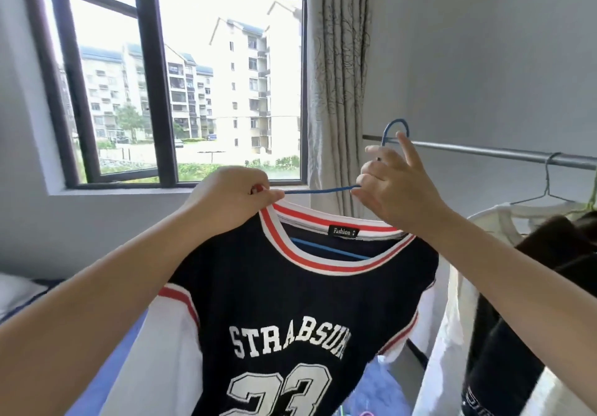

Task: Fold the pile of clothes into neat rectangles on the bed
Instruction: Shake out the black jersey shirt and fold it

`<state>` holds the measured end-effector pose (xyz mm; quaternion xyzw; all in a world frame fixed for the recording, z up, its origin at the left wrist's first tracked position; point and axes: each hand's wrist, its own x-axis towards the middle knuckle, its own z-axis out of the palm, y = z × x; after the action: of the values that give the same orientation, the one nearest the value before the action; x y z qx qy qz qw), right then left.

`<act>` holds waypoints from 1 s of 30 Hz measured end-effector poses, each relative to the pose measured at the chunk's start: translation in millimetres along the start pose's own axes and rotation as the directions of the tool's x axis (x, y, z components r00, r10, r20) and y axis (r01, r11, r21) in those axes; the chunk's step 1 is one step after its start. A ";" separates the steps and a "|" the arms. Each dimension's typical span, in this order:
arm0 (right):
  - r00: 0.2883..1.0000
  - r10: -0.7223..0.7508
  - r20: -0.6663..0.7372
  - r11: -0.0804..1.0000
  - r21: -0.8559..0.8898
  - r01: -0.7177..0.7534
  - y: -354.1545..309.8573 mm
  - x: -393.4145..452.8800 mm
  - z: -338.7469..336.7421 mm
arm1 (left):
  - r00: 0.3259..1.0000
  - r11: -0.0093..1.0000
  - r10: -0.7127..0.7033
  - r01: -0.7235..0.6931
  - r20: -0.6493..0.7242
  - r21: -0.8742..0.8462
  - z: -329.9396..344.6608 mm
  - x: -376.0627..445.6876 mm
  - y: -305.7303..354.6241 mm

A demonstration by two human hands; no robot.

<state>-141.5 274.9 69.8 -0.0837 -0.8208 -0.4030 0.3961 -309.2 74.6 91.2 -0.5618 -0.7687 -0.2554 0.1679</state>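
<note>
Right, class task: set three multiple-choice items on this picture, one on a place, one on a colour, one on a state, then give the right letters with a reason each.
1. Where is the hook of the blue hanger?
A. at the metal rail
B. on the window handle
C. on the bed

2. What colour is the jersey body?
A. green
B. dark navy
C. yellow

3. What is the left hand doing?
A. hanging idle
B. pressing flat on the wall
C. pinching the jersey collar

Answers: 1 A, the hook loops at the rail beside the right hand. 2 B, navy with white lettering. 3 C, fingers curl on the striped collar edge.
</note>
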 end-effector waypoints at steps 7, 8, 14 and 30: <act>0.986 -0.164 -0.014 0.986 -0.040 0.163 9.5 12.2 28.4 | 0.995 0.999 0.021 -0.025 -0.097 -0.036 12.1 9.8 -33.4; 0.985 -0.173 -0.013 0.984 -0.049 0.172 10.8 11.4 32.1 | 0.989 0.998 0.019 -0.027 -0.148 -0.052 15.7 11.2 -40.5; 0.974 0.088 0.208 0.989 0.102 -0.111 24.8 -7.6 62.6 | 0.972 0.981 -0.166 0.180 -0.168 0.072 33.7 22.4 -94.5; 0.083 0.543 0.836 -0.230 0.242 -0.943 1.1 6.0 97.4 | 0.709 0.863 -0.504 0.392 -0.493 -0.318 105.8 55.8 -70.1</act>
<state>-201.8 345.4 39.6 -0.4838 -0.6923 0.4098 0.3445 -390.1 162.8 21.3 -0.2703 -0.7702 -0.5139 0.2640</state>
